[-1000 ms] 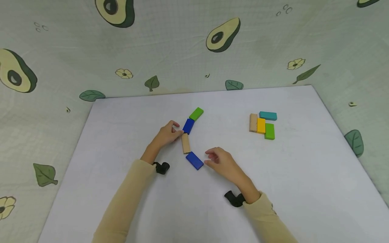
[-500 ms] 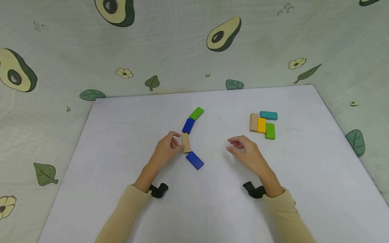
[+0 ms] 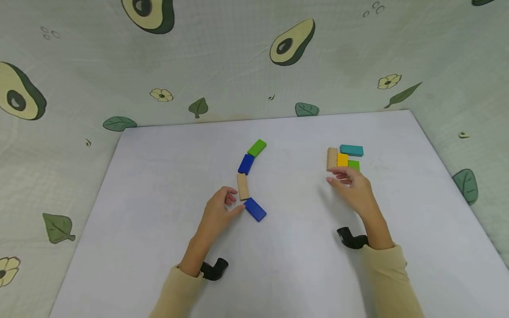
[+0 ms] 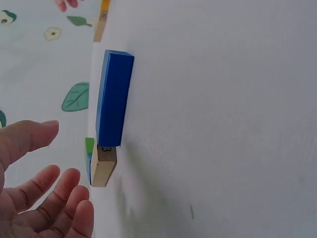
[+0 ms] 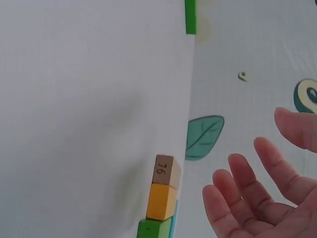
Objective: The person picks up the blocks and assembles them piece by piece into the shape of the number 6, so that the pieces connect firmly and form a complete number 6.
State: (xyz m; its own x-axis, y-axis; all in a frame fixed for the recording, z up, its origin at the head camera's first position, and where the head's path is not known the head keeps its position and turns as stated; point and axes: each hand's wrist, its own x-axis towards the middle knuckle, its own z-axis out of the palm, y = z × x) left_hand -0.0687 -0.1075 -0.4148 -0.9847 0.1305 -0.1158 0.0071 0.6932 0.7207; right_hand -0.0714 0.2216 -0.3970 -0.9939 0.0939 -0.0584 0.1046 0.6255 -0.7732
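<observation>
a person in beige fabric sleeves [image 3: 391, 278], a curved black wrist device [image 3: 214, 269] at each cuff, worked at a smooth white tabletop [image 3: 286, 265]. the left hand [image 3: 216, 214], fingers loosely bent and thumb spread wide, gripped nothing, its thumb tip close beside a glossy blue rectangular block [image 3: 255, 210]. beyond it, in a bowed line, lay a pale, plain wooden block [image 3: 243, 187], a second blue rectangular block [image 3: 246, 164] and a bright green rectangular block [image 3: 256, 148].

to the right, the right hand [image 3: 354, 190], fingers gently curved and thumb apart, also held nothing, hovering at the near ends of a sharp-edged cluster: a light-brown wooden block [image 3: 332, 158] stamped "76", a yellow-orange rectangular block [image 3: 342, 160] against it, a second green rectangular block [image 3: 354, 165] and, farther back, a teal rectangular block [image 3: 351, 150] lying crosswise. a pale, faintly wrinkled cloth [image 3: 222, 53] printed with avocados, leaves and flowers formed the backdrop.
</observation>
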